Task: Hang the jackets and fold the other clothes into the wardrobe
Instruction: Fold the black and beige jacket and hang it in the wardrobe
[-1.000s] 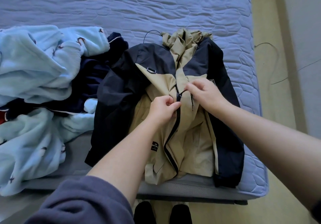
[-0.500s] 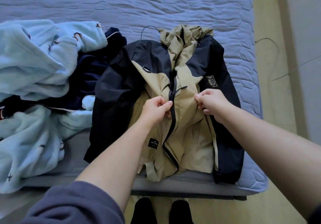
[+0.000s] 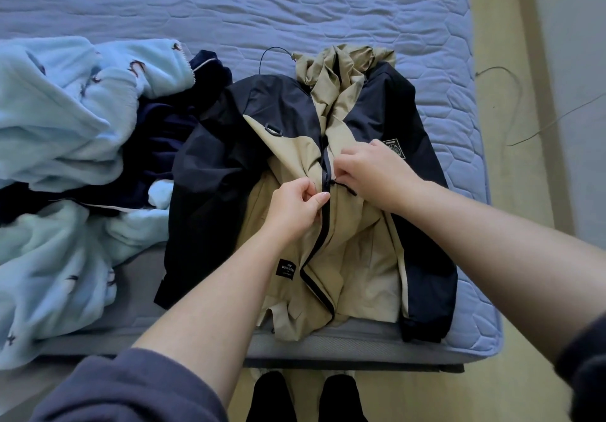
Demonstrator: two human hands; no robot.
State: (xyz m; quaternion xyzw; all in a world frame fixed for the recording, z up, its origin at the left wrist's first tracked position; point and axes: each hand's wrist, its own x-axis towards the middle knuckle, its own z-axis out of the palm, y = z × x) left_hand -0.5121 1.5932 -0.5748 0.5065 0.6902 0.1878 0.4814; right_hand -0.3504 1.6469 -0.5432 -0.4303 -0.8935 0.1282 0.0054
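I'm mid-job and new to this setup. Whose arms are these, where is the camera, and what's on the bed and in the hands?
No machine here: these are a person's two bare arms. The one camera sits on their head, looking down. On the quilted mattress lies a navy-and-tan jacket, with a pale blue fleece and a dark navy garment heaped to its left. The left hand pinches the jacket's tan front beside the zip; the right hand pinches the zip pull.

one jacket (image 3: pixel 226 166), two hands (image 3: pixel 295 207) (image 3: pixel 372 172), one mattress (image 3: pixel 229 5), two feet (image 3: pixel 270 398) (image 3: pixel 341 398)
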